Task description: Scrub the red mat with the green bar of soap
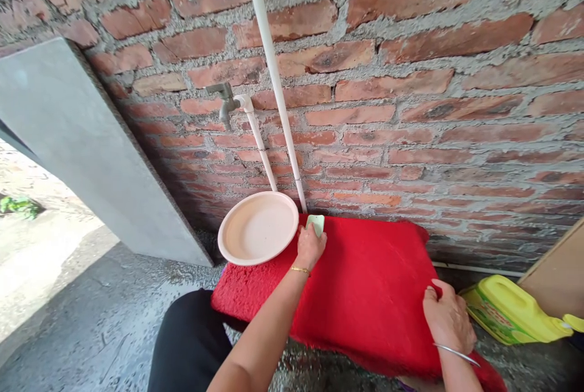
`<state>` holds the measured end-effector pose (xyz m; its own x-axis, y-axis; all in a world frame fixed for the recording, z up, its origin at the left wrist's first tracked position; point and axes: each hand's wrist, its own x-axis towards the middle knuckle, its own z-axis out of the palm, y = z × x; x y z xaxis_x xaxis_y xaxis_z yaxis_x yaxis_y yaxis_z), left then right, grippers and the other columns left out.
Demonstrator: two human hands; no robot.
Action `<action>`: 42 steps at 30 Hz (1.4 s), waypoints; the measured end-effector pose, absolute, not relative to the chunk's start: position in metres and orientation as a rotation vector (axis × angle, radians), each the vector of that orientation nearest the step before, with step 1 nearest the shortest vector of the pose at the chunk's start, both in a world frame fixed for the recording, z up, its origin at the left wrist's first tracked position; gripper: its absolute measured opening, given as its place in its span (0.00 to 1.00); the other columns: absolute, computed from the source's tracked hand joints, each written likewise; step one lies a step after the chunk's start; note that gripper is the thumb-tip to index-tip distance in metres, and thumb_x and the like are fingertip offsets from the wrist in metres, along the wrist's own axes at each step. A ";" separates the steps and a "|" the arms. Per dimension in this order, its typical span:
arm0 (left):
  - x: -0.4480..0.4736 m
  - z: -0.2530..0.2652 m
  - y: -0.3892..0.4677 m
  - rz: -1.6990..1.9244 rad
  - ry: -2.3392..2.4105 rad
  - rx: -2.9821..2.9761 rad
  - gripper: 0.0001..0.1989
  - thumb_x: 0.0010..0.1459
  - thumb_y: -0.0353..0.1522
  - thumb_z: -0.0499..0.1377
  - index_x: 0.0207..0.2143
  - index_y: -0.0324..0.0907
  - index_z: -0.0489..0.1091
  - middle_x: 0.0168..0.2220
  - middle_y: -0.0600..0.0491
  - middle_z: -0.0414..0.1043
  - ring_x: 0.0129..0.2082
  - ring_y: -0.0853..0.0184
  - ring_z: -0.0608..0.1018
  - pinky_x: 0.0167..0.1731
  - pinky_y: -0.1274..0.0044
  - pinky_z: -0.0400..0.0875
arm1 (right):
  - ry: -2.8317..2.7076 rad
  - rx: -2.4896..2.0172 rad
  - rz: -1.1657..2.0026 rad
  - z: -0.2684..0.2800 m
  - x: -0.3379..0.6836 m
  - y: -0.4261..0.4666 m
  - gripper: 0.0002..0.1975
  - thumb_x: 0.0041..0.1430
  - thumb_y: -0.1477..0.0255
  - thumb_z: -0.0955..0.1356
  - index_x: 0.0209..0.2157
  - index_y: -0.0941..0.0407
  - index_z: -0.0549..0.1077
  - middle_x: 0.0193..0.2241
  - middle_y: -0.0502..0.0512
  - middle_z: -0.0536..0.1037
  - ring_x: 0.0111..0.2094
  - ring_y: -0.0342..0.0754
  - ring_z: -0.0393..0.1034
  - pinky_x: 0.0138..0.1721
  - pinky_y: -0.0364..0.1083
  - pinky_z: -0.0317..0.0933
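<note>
A thick red cloth (365, 282) with a fuzzy surface lies over a low bench or table. My left hand (311, 247) is closed on a small pale green rectangular piece (316, 222), which looks like soap or a soap dish, at the cloth's far edge. Just left of that hand, a pale pink basin (262, 231) rests on the cloth's left end with nothing visible inside. At the right end, my right hand (449, 319) has its fingers curled on the red cloth near its edge; the fingertips are partly hidden.
A brick wall (365, 121) rises behind the cloth, with a tap (223, 100) and a white pipe (274, 69). A grey slab (95, 130) leans at left above the wet floor (137, 313). A yellow jug (511, 310) lies on its side at right, near a tan board (559, 270).
</note>
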<state>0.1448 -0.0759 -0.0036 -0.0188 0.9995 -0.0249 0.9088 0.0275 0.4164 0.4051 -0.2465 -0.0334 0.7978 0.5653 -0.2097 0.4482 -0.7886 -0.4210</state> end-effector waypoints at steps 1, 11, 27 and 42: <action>0.147 -0.005 -0.073 0.405 2.022 1.933 0.23 0.61 0.38 0.57 0.56 0.36 0.67 0.48 0.39 0.69 0.46 0.56 0.76 0.49 0.68 0.68 | -0.770 -2.636 0.471 -0.033 0.405 -0.247 0.29 0.65 0.57 0.51 0.60 0.52 0.64 0.53 0.68 0.70 0.49 0.64 0.72 0.47 0.60 0.65; 0.211 -0.029 -0.115 0.382 1.420 2.109 0.27 0.54 0.44 0.62 0.56 0.46 0.69 0.49 0.46 0.67 0.44 0.61 0.75 0.48 0.71 0.72 | -0.802 -2.662 0.472 -0.035 0.408 -0.248 0.29 0.65 0.56 0.50 0.60 0.52 0.64 0.54 0.68 0.70 0.48 0.63 0.72 0.46 0.58 0.66; 0.268 -0.008 -0.097 0.289 1.539 2.106 0.25 0.54 0.41 0.61 0.53 0.42 0.71 0.52 0.43 0.67 0.49 0.55 0.74 0.50 0.68 0.70 | -0.783 -2.648 0.460 -0.035 0.406 -0.248 0.27 0.65 0.58 0.51 0.59 0.51 0.65 0.54 0.66 0.70 0.51 0.62 0.71 0.49 0.58 0.65; 0.128 -0.008 -0.099 0.293 2.019 2.002 0.24 0.62 0.38 0.56 0.58 0.38 0.66 0.49 0.40 0.68 0.46 0.56 0.75 0.50 0.67 0.68 | -0.804 -2.633 0.436 -0.031 0.403 -0.247 0.27 0.65 0.59 0.52 0.58 0.53 0.66 0.50 0.68 0.72 0.46 0.63 0.73 0.45 0.59 0.67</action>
<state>0.1282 -0.0994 -0.0085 0.0015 0.9984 -0.0573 0.9410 0.0179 0.3380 0.4034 -0.2473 -0.0311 0.7912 0.5824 -0.1863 0.4737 -0.7765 -0.4155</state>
